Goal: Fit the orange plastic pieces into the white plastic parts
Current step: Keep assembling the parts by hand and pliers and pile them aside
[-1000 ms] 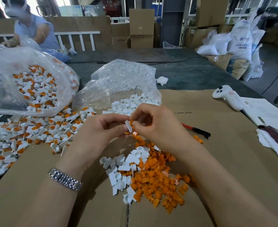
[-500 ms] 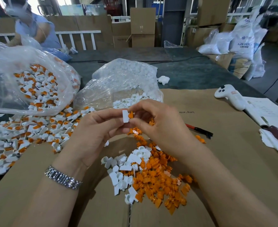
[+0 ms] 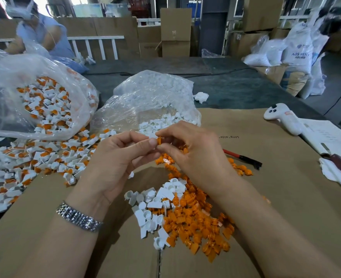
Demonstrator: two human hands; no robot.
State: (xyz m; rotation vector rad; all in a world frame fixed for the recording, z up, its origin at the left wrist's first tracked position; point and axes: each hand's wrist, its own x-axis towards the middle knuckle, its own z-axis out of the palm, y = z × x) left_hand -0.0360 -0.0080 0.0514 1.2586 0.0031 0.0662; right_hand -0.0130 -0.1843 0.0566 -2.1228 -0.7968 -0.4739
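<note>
Head view shows much done and much left: assembled white-and-orange pieces (image 3: 45, 157) cover the cardboard on the left and fill a clear bag (image 3: 35, 97), while loose orange pieces (image 3: 195, 217) and white parts (image 3: 151, 205) lie heaped below the hands. The left hand (image 3: 121, 157) and right hand (image 3: 189, 151) meet, fingers curled, pinching one orange piece (image 3: 159, 140) between them. Half a second ago the white part showed plainly; now the left thumb hides it.
</note>
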